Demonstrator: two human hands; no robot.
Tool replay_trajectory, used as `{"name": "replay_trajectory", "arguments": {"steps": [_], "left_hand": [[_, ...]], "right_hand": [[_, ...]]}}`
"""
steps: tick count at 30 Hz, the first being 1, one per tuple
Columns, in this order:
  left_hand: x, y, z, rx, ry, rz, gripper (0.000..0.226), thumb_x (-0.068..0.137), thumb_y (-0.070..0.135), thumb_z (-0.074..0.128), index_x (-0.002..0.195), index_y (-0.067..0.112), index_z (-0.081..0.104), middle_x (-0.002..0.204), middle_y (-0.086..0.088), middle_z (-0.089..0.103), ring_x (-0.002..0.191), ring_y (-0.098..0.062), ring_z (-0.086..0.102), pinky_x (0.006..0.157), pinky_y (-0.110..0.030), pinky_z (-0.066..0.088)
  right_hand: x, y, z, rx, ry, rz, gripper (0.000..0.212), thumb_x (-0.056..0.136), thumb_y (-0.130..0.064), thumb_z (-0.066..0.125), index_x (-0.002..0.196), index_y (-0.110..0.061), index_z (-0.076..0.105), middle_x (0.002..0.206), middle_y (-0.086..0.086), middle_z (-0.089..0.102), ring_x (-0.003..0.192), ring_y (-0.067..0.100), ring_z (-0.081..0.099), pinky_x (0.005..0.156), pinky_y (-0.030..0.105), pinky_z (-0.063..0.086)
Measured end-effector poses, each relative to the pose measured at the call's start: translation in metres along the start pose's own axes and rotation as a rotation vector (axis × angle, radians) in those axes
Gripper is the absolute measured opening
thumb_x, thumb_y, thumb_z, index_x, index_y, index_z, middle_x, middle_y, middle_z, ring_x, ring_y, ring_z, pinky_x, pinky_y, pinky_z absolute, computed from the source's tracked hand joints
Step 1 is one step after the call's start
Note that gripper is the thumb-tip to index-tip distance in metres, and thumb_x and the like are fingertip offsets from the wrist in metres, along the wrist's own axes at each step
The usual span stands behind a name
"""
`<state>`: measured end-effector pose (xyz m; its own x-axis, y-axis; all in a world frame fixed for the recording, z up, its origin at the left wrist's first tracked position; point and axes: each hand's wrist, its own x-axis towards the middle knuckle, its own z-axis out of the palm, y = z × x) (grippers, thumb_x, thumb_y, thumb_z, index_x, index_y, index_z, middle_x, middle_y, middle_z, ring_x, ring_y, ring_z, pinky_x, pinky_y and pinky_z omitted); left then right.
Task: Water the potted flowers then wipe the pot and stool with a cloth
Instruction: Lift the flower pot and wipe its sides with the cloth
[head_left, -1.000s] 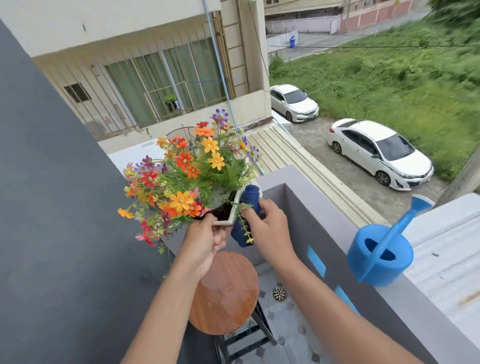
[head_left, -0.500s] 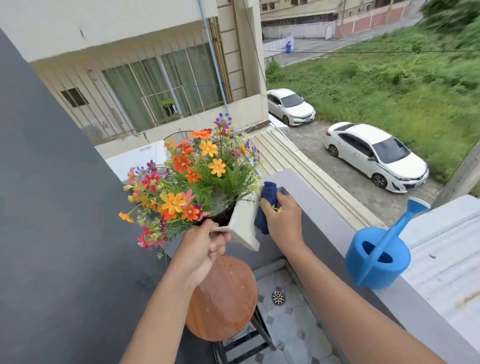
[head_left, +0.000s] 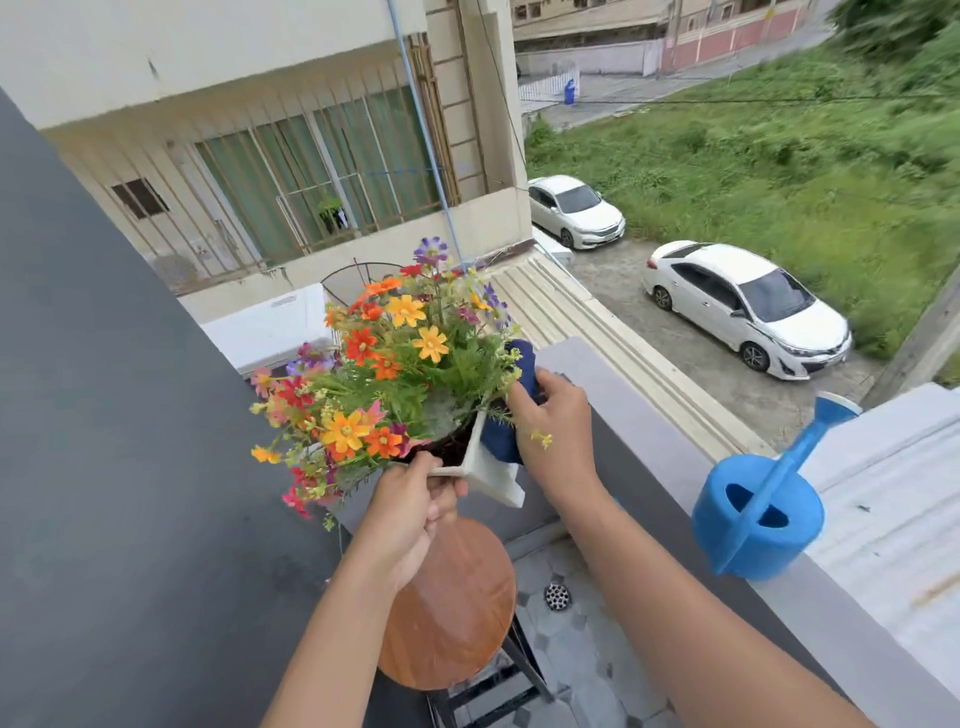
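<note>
Two bare hands hold the work in the air above a round wooden stool (head_left: 452, 608). The left hand (head_left: 415, 512) is closed on the near rim of a white pot (head_left: 491, 475), thumb on top, and carries the pot tilted, lifted clear of the stool seat. The flowers (head_left: 387, 379), orange, red, yellow and purple with green leaves, lean away to the left over the dark grey wall (head_left: 119, 441). Dark soil shows just inside the rim.

The right hand (head_left: 558, 415) is clenched around a dark blue cloth (head_left: 519, 395) and presses it against the pot's right side wall; the cloth bunches above and below the fingers, and part of it lies hidden behind the leaves. One small yellow sprig hangs loose across the back of this hand.

The stool seat is bare and glossy, with black legs below it on a patterned tile floor that has a round drain (head_left: 558, 596) just beside the stool.

A blue watering can (head_left: 761, 525) stands on the grey ledge (head_left: 623, 395) to the right, well apart from the pot, its spout pointing up and away. Beyond the ledge, far below, two white cars (head_left: 748, 306) are parked next to a grassy plot, and a pale building with barred windows faces the balcony.
</note>
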<state>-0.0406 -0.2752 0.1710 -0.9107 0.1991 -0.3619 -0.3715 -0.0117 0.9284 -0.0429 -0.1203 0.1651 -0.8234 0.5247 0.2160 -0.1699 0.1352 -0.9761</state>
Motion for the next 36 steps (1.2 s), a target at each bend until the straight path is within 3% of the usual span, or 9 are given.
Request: {"name": "replay_trajectory", "arguments": {"steps": [5, 10, 13, 17, 21, 24, 29, 33, 36], "left_hand": [[-0.002, 0.002, -0.009, -0.031, -0.039, -0.018, 0.032, 0.101, 0.013, 0.034, 0.073, 0.006, 0.048, 0.059, -0.011, 0.051, 0.036, -0.011, 0.025, 0.064, -0.039, 0.007], [-0.001, 0.001, -0.014, -0.025, -0.033, -0.024, 0.030, 0.102, 0.014, 0.034, 0.077, 0.004, 0.048, 0.061, -0.014, 0.050, 0.036, -0.010, 0.025, 0.060, -0.038, 0.009], [0.000, -0.002, -0.013, -0.016, -0.016, -0.023, 0.026, 0.103, 0.014, 0.034, 0.083, 0.004, 0.050, 0.061, -0.014, 0.051, 0.035, -0.010, 0.025, 0.057, -0.036, 0.011], [-0.003, -0.003, -0.003, -0.032, 0.005, -0.010, 0.025, 0.103, 0.016, 0.033, 0.094, 0.002, 0.051, 0.061, -0.013, 0.052, 0.035, -0.009, 0.025, 0.053, -0.033, 0.012], [-0.004, 0.005, 0.004, -0.048, 0.042, 0.031, 0.031, 0.103, 0.012, 0.032, 0.075, 0.008, 0.046, 0.059, -0.014, 0.049, 0.034, -0.009, 0.025, 0.051, -0.031, 0.013], [0.000, 0.009, 0.005, -0.082, 0.062, 0.049, 0.032, 0.103, 0.009, 0.032, 0.073, 0.009, 0.044, 0.055, -0.013, 0.050, 0.034, -0.008, 0.024, 0.046, -0.028, 0.016], [-0.001, 0.013, 0.008, -0.148, 0.063, 0.044, 0.030, 0.103, 0.008, 0.033, 0.076, 0.005, 0.047, 0.054, -0.011, 0.048, 0.033, -0.008, 0.026, 0.038, -0.022, 0.023], [-0.005, 0.015, 0.008, -0.149, 0.091, 0.056, 0.033, 0.103, 0.007, 0.033, 0.073, 0.005, 0.047, 0.053, -0.012, 0.047, 0.033, -0.008, 0.027, 0.036, -0.020, 0.026], [-0.007, 0.017, 0.009, -0.159, 0.093, 0.057, 0.032, 0.103, 0.009, 0.034, 0.074, 0.005, 0.047, 0.046, -0.007, 0.049, 0.038, -0.011, 0.028, 0.037, -0.021, 0.026]], "right_hand": [[0.039, 0.029, -0.011, -0.146, 0.026, 0.033, 0.039, 0.087, -0.021, 0.062, 0.056, -0.022, 0.038, 0.054, -0.006, 0.034, 0.049, 0.008, 0.031, 0.053, 0.031, 0.024], [0.041, 0.072, -0.017, -0.128, 0.005, 0.225, 0.037, 0.088, -0.024, 0.064, 0.067, 0.005, 0.054, 0.055, 0.005, 0.049, 0.052, 0.017, 0.042, 0.055, 0.032, 0.033], [0.042, 0.070, -0.014, -0.108, 0.035, 0.244, 0.039, 0.086, -0.024, 0.065, 0.067, 0.007, 0.052, 0.056, 0.007, 0.046, 0.052, 0.018, 0.040, 0.055, 0.032, 0.032], [0.039, 0.036, -0.003, -0.067, 0.049, 0.146, 0.035, 0.085, -0.027, 0.062, 0.059, -0.012, 0.043, 0.054, 0.005, 0.041, 0.053, 0.018, 0.036, 0.054, 0.032, 0.027], [0.004, 0.015, 0.006, -0.037, 0.028, 0.065, 0.040, 0.089, -0.018, 0.062, 0.059, -0.020, 0.035, 0.057, -0.004, 0.034, 0.054, 0.010, 0.029, 0.054, 0.031, 0.023], [-0.030, 0.009, 0.009, -0.059, -0.014, -0.029, 0.042, 0.091, -0.016, 0.067, 0.062, -0.031, 0.040, 0.062, -0.007, 0.039, 0.056, 0.009, 0.037, 0.055, 0.023, 0.027], [-0.058, 0.024, 0.010, -0.100, -0.023, -0.127, 0.019, 0.091, -0.014, 0.068, 0.076, -0.010, 0.057, 0.073, 0.002, 0.048, 0.068, 0.016, 0.049, 0.063, 0.027, 0.037], [-0.059, 0.061, 0.003, -0.166, 0.006, 0.036, 0.038, 0.092, -0.016, 0.066, 0.065, -0.024, 0.041, 0.068, -0.005, 0.041, 0.060, 0.008, 0.042, 0.058, 0.028, 0.032], [-0.062, 0.074, 0.000, -0.161, 0.024, 0.155, 0.038, 0.095, -0.019, 0.064, 0.064, -0.024, 0.042, 0.071, -0.004, 0.044, 0.060, 0.004, 0.044, 0.056, 0.020, 0.032]]}}
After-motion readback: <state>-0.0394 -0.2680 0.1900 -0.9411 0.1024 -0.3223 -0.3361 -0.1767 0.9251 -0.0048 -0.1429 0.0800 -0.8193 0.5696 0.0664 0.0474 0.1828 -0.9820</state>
